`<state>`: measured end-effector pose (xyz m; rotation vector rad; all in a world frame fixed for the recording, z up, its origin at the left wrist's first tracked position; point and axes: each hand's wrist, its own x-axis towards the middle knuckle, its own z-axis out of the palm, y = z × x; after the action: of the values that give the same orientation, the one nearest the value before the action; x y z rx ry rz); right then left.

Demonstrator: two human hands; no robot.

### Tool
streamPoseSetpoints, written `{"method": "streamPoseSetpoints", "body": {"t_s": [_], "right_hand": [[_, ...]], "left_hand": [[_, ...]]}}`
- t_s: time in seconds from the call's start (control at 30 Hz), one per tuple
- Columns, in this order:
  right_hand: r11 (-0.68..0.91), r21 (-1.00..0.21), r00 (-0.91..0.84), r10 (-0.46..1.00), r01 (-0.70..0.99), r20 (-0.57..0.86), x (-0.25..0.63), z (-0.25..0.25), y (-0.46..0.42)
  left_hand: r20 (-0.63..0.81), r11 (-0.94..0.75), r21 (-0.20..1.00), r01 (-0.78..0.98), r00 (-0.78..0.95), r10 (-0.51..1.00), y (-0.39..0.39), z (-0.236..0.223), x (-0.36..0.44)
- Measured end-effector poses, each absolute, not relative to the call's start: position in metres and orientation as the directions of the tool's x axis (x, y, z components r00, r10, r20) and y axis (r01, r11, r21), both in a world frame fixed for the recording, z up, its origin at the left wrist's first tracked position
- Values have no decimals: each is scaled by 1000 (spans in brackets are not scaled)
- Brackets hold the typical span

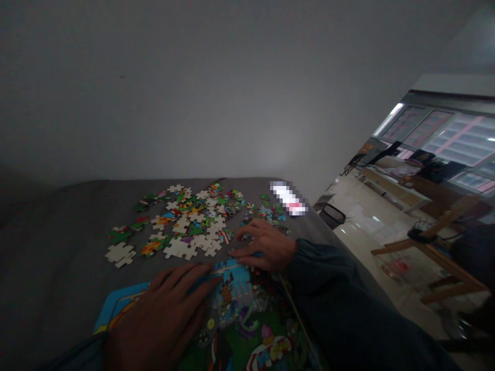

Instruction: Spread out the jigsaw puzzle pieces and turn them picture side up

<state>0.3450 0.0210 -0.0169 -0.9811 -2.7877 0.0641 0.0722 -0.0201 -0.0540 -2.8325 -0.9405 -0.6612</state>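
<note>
A colourful jigsaw puzzle, partly covered by my hands, lies at the near side of the grey cloth. My left hand rests flat across its left part, fingers stretched out. At the upper right edge of the puzzle is my right hand, thumb and fingers apart and slightly bent, close to the loose pieces. Nothing held can be made out in it. Beyond both hands, many loose puzzle pieces are spread out, some showing pale backs and others printed faces. A smaller group of pieces lies past my right hand.
A bright, blurred-out phone-like object lies at the far right of the cloth-covered surface. Behind stands a pale wall. Past the right edge, a wooden chair stands on the tiled floor.
</note>
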Motion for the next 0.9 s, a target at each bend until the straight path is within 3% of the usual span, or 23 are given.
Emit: {"method": "streamPoseSetpoints", "body": {"t_s": [0.17,0.37,0.53,0.73,0.9], "right_hand": [[725,-44,-709,682,687,178,354,-19,28],[736,-109,-691,668,668,278,345,-18,22],[796,-155,-708,595,586,379,352,-16,18],[855,-120,-676,479,505,560,372,-29,11],[870,-87,-691,442,485,572,372,-40,6]], "left_hand": [[424,-824,94,559,726,541,-16,-52,73],[351,-784,134,606,711,609,3,-43,68],[246,-695,59,717,664,706,33,-24,72],[59,-742,-24,670,742,668,54,-13,88],[142,-787,-46,615,784,605,61,-24,84]]}}
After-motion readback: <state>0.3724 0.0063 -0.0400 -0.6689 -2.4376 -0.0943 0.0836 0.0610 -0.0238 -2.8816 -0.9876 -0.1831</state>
